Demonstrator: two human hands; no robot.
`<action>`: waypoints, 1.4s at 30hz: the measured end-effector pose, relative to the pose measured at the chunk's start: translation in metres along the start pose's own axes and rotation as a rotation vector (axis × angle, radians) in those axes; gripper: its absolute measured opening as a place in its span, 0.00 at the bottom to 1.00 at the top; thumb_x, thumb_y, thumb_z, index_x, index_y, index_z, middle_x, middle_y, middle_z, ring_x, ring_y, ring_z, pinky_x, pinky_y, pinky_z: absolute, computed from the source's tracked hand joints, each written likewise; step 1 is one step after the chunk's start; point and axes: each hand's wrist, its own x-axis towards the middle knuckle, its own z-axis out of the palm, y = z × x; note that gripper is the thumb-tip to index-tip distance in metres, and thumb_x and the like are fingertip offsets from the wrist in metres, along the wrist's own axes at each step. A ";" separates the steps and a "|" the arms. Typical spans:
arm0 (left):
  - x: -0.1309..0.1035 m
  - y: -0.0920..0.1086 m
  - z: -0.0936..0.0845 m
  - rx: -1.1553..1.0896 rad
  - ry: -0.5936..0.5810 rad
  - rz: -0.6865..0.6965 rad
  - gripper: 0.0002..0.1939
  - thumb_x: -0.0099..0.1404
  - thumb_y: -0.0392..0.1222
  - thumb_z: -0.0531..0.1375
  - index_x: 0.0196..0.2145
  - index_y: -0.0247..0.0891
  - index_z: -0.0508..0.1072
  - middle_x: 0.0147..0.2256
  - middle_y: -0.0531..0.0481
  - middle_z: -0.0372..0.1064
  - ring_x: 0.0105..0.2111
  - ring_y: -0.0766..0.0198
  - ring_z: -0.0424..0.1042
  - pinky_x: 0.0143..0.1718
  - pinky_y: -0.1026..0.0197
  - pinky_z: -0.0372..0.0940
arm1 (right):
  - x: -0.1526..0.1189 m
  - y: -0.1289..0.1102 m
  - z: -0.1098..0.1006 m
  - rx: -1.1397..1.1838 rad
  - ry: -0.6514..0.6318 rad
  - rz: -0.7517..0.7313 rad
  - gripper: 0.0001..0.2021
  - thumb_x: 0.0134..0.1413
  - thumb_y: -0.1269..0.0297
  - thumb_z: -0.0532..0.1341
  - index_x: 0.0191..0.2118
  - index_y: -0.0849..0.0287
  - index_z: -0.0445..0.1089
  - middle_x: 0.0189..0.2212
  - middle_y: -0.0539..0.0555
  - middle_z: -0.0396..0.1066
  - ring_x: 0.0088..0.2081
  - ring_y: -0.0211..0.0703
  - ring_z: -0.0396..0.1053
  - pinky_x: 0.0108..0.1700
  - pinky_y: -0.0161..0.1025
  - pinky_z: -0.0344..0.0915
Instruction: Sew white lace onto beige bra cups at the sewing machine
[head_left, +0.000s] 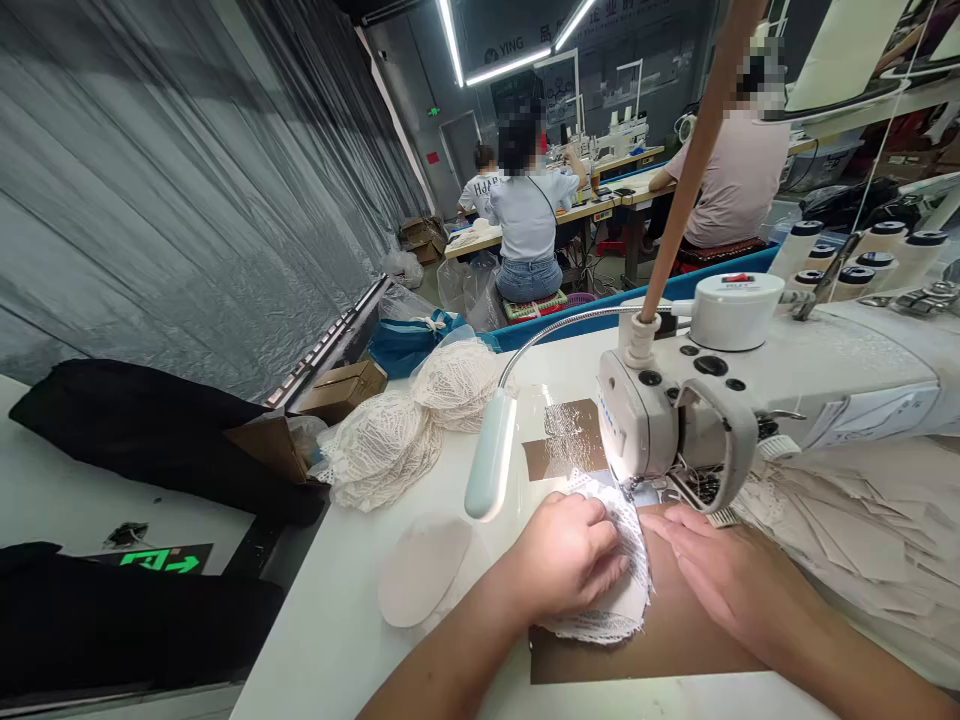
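- Head view: a white lace piece (635, 560) with a pale inner layer is laid on a brown plate (697, 650), its upper edge set close to the needle area of a white sewing machine (847, 350).
- Left hand (574, 550): fingers curled, pressed down on the lace piece; whether fabric is actually pinched beneath them cannot be told from this angle.
- Right hand (697, 560): fingers extended and close together, laid nearly flat on the brown plate just right of the piece, fingertips pointed toward its edge; nothing seen gripped.
- Left of the machine head, a pale lamp (487, 460) is carried on a bent metal neck.
- Beyond the lamp, two lace stacks (382, 450) are placed side by side on the white table (322, 620); a beige oval (421, 575) is laid nearer, left of the left hand.
- At right, loose beige pieces (862, 540) are heaped under the machine arm; thread cones (796, 253) are stood behind it.
- Background: three people are seated at further machines, one in a pale blue top (525, 220), one in pink (739, 190).
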 end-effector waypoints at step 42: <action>0.003 -0.009 0.019 0.008 0.129 0.126 0.17 0.69 0.39 0.52 0.53 0.33 0.69 0.55 0.45 0.68 0.45 0.55 0.66 0.43 0.55 0.61 | -0.002 0.000 0.017 -0.088 -0.016 -0.071 0.21 0.57 0.76 0.46 0.49 0.56 0.71 0.35 0.55 0.73 0.27 0.42 0.68 0.27 0.39 0.59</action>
